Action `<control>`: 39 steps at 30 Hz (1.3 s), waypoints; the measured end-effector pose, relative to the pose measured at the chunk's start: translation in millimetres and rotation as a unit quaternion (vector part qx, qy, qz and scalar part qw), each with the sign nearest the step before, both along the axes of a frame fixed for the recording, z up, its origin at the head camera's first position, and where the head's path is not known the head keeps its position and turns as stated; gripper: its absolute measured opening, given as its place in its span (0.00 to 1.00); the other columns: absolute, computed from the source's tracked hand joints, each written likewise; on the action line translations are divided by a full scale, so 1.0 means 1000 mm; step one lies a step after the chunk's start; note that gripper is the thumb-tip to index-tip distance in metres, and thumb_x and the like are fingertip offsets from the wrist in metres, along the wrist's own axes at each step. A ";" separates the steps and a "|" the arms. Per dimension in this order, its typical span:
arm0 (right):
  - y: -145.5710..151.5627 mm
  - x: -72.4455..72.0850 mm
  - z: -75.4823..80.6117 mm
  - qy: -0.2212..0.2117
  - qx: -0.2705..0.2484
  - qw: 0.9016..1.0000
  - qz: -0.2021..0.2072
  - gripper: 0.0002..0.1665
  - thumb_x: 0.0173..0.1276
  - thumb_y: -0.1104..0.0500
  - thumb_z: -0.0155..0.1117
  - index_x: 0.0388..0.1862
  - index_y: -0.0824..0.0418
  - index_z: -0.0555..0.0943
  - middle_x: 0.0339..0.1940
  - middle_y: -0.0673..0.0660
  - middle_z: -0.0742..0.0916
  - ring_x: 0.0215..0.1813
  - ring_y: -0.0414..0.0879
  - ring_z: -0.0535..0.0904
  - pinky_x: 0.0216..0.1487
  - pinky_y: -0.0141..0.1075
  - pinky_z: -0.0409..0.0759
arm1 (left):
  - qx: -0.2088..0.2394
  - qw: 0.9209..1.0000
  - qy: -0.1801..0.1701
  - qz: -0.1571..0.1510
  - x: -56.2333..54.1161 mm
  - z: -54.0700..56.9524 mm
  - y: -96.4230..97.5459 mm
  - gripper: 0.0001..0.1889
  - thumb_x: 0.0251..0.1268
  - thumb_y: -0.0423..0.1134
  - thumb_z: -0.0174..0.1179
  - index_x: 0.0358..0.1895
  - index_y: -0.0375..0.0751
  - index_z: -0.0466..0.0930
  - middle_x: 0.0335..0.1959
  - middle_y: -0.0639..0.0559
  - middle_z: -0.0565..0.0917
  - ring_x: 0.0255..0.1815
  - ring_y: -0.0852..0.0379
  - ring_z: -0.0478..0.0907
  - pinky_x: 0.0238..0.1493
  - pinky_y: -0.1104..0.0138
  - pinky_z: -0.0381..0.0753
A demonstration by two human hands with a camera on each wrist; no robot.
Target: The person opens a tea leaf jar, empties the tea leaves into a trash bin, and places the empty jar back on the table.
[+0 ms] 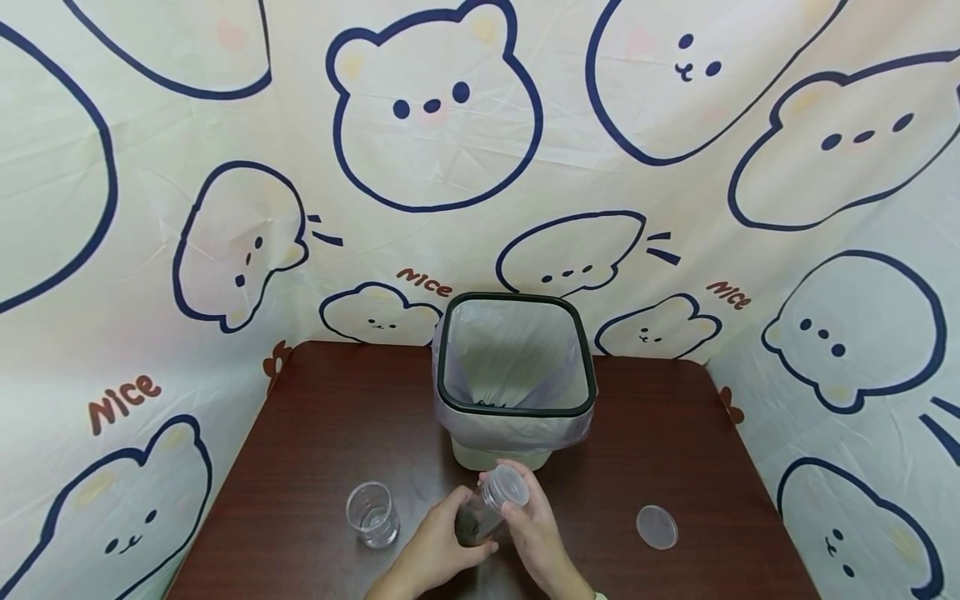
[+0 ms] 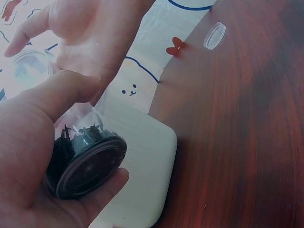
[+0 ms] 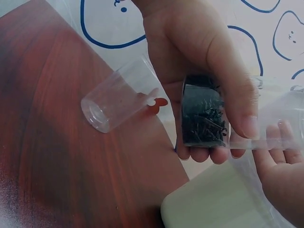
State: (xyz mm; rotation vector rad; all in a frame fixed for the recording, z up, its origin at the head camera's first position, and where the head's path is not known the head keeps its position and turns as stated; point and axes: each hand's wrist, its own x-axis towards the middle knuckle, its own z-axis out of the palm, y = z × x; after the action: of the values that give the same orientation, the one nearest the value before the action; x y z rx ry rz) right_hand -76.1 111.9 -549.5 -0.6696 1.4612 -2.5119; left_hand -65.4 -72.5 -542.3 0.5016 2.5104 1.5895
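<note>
A clear plastic jar (image 1: pixel 486 507) with dark, dried, tea-like leaves in its bottom is tilted, its threaded mouth toward the upper right. My left hand (image 1: pixel 431 546) grips it around the lower part, thumb on one side and fingers on the other; the dark base (image 2: pixel 90 166) shows in the left wrist view. My right hand (image 1: pixel 538 529) holds the jar near the mouth, thumb in front and fingers behind. A clear cup (image 1: pixel 372 515) stands to the left on the table. On the right lies a clear round lid (image 1: pixel 657 527).
A bin (image 1: pixel 517 429) with a dark rim and a thin liner stands just beyond the hands; some dark bits lie inside. The dark brown wooden table (image 1: pixel 330 417) meets a printed cloth (image 1: pixel 435 167) at the back and sides.
</note>
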 end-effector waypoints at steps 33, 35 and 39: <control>0.026 -0.006 0.003 0.007 -0.064 0.994 -0.089 0.29 0.66 0.82 0.51 0.65 0.69 0.63 0.60 0.59 0.83 0.58 0.48 0.82 0.58 0.42 0.81 | -0.024 0.999 0.021 0.044 0.000 -0.001 -0.009 0.23 0.50 0.44 0.79 0.45 0.51 0.75 0.40 0.56 0.83 0.41 0.65 0.77 0.46 0.64 0.78; 0.028 -0.006 0.002 0.001 -0.070 0.993 -0.096 0.28 0.66 0.82 0.52 0.62 0.66 0.64 0.58 0.57 0.84 0.55 0.47 0.83 0.56 0.41 0.82 | -0.024 0.998 0.021 0.045 0.000 -0.001 -0.009 0.22 0.50 0.43 0.79 0.45 0.51 0.76 0.40 0.55 0.83 0.41 0.64 0.77 0.47 0.64 0.77; 0.033 -0.005 -0.002 -0.002 -0.070 0.991 -0.110 0.28 0.66 0.82 0.53 0.61 0.65 0.65 0.55 0.54 0.83 0.53 0.45 0.83 0.54 0.40 0.83 | -0.020 0.998 0.027 0.046 0.000 -0.001 -0.011 0.23 0.50 0.43 0.79 0.45 0.47 0.76 0.39 0.56 0.83 0.41 0.64 0.77 0.46 0.65 0.78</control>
State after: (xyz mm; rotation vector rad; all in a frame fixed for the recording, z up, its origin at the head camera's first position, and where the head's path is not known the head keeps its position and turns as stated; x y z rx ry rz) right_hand -80.8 144.5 -551.2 -0.5510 1.4396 -2.8028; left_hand -64.9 -83.2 -543.3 0.4359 2.6359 1.5742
